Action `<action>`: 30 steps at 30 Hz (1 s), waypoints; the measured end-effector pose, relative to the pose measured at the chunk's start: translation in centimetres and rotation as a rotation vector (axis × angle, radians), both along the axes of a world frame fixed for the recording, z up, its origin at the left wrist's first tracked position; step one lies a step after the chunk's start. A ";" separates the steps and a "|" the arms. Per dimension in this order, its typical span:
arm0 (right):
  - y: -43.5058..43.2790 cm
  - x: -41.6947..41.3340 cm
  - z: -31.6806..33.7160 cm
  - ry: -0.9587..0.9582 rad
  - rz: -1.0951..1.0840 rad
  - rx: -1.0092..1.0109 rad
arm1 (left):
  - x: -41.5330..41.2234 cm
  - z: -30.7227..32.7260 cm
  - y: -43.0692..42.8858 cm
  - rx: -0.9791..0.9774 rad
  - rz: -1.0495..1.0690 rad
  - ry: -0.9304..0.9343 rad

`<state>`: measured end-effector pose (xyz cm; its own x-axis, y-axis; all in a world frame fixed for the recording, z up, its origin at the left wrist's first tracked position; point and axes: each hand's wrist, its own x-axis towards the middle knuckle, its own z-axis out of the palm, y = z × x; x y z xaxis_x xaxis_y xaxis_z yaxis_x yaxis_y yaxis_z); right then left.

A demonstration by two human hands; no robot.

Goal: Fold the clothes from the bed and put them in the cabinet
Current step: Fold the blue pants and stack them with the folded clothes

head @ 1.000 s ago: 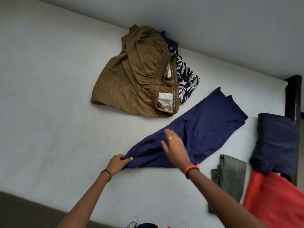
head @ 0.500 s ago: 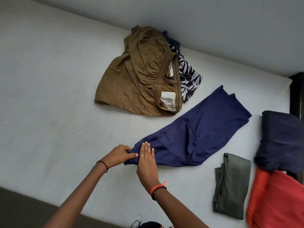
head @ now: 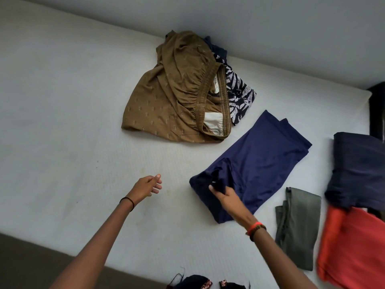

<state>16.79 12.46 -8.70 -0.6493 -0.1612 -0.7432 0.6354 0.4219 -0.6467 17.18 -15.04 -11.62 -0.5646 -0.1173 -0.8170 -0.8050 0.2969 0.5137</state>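
A navy blue garment [head: 258, 159] lies on the white bed [head: 62, 113], its near end folded over onto itself. My right hand [head: 224, 193] grips that folded end, fingers curled into the cloth. To the left, my left hand [head: 149, 185] hovers just above the sheet with relaxed fingers, holding nothing. A crumpled brown garment [head: 173, 94] lies further back, partly covering a dark piece with a white leaf print [head: 239, 97].
At the right lie a folded grey-green piece [head: 298, 224], a dark navy folded piece [head: 358, 170] and a red cloth [head: 352, 249]. A dark bed post [head: 377, 109] stands at the far right. The grey wall [head: 250, 28] runs behind the bed.
The near end of the navy garment has been folded over toward the right. My left hand let go of it and moved left; my right hand now grips the fold.
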 end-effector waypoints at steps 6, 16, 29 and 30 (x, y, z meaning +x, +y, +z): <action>6.8 -6.0 -3.4 -0.016 -0.062 0.107 | 0.7 -2.2 2.8 0.016 -0.011 -0.030; 0.7 0.0 -5.5 0.606 0.324 0.860 | -1.4 -4.3 9.5 0.059 -0.043 0.020; -0.3 4.6 -9.1 0.450 0.507 0.913 | -3.0 -4.2 13.5 0.016 -0.070 0.137; -0.3 5.0 -9.2 0.455 0.515 0.894 | -2.6 -3.9 13.3 0.030 -0.066 0.133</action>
<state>21.77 12.13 -17.88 -0.8991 -0.0161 -0.4375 0.0348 0.9935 -0.1080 14.56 -1.73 -15.47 -0.6739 -0.0532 -0.7369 -0.7084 0.3301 0.6239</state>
